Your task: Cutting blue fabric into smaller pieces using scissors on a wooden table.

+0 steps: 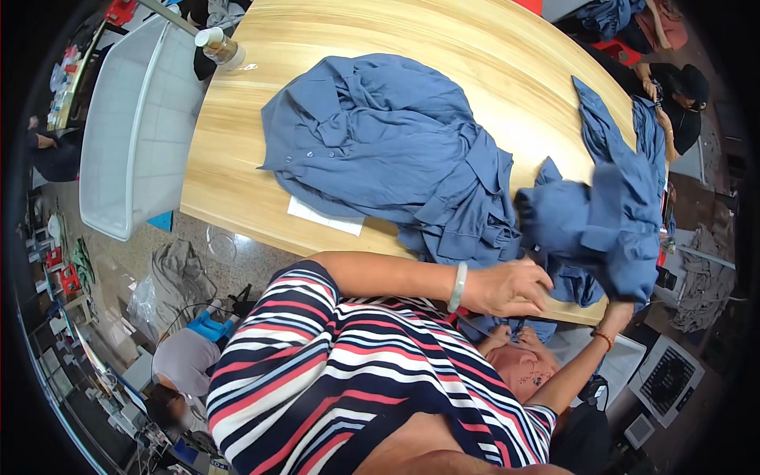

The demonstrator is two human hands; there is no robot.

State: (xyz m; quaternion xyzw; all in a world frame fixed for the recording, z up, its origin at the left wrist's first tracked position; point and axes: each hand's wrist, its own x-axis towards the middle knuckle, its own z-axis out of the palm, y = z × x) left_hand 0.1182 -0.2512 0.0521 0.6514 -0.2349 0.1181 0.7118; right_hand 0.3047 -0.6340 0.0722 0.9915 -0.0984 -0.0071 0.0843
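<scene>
A blue button shirt (380, 142) lies spread and rumpled on the wooden table (253, 28), its buttons showing at the left. My right hand (617, 315) grips a second, bunched blue garment (594, 222) from below at the table's right front edge. Part of that garment is lifted and smeared by motion. Just left of it, my left hand (513, 286), with a pale bangle on its wrist, hovers by the near edge beside the shirt. Its fingers are curled together; what they hold, if anything, is hidden.
White paper (324, 215) sticks out under the shirt. A white-lidded jar (222, 47) stands at the table's far left corner. Left of the table is a large white bin (119, 134). Another person in pink (522, 368) sits close below the near edge; co-workers are at far right.
</scene>
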